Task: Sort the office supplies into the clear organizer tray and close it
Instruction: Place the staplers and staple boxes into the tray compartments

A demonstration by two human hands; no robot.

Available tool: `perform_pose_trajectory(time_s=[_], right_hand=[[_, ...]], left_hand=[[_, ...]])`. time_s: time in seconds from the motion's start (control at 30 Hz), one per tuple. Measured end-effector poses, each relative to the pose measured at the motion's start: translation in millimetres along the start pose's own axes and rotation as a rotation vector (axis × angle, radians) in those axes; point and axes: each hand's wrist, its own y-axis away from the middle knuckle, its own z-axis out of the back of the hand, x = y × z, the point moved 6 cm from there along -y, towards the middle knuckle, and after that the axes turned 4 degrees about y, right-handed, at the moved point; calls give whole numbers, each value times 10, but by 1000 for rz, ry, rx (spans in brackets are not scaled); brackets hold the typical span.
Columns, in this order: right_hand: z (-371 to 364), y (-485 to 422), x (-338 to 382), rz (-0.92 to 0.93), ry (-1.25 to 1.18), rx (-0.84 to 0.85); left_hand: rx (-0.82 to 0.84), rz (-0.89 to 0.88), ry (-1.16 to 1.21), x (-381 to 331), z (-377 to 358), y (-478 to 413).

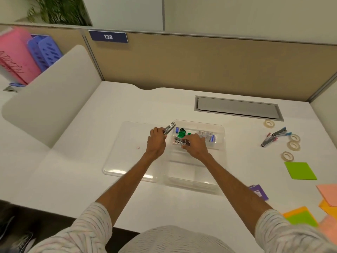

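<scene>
"138" on blue plate [108, 36]; "ADMIN" on pink folder [16, 57].

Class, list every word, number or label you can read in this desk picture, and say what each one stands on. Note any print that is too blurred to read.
"138": white digits on the blue plate fixed to the partition.
"ADMIN": red handwriting on the pink file holder; a second line below it is too blurred to read.
Purple card by the right forearm: its small white label is too small to read.
Nothing else carries readable text.

Both hands [156, 141] [196, 146] clenched, arms outstretched.
</scene>
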Motion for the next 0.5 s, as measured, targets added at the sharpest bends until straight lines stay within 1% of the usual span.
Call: perform_pose_trajectory(time_s=[0.2, 0.3, 0.37, 0.43, 0.5], right_hand=[[-117, -68, 114, 0, 59, 12], [-153, -76, 116, 4, 109, -8], [-174, -53, 122, 4, 122, -41], [-196, -21, 126, 11, 89, -75], [-216, 7, 105, -1, -44, -87]], left_hand=[[28, -21, 48, 147, -13, -1], [35, -69, 76, 177, -42, -11], [39, -71, 98, 181, -52, -12], [50, -74, 111, 172, -64, 2], [66, -97, 114, 154, -79, 28]])
